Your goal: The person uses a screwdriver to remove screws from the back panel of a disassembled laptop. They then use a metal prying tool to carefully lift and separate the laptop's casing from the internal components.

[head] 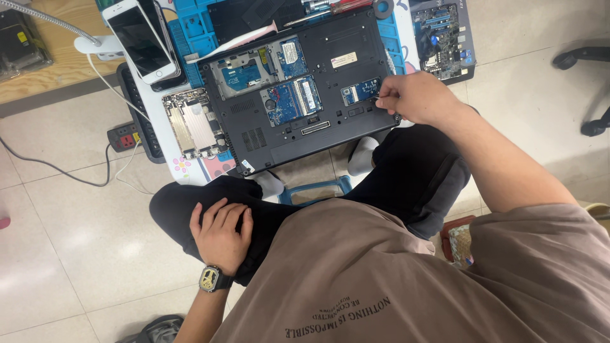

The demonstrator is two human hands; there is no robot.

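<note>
The person's right hand point(416, 98) reaches forward over the right part of an upturned black laptop computer point(298, 89) whose bottom covers are off. Its fingers are drawn together in a narrow pinch, fingertips point(380, 96) at the edge of a small blue circuit card point(361, 91) set in an open bay near the laptop's right side. Whether anything is held in the pinch cannot be told.

The left hand point(221, 234) lies flat and spread on the person's left knee, covered in black trousers point(184, 209), holding nothing. A square-faced wristwatch with a dark strap point(211, 279) sits on that wrist.

In the middle of the laptop, two blue memory boards point(293, 98) lie in an open compartment. Further left, another open bay shows a silver metal frame with a blue part point(241, 73).

The laptop rests on a low white table point(190, 168), partly on a blue work mat point(190, 32). Just left of the laptop lies a silvery metal-finned part point(194, 124). Beyond it, a white smartphone with a dark screen point(140, 39) lies on top of another device. A dark green circuit board point(441, 35) sits at the table's far right. A black power strip point(124, 136) lies on the pale tiled floor point(57, 241) to the left.
</note>
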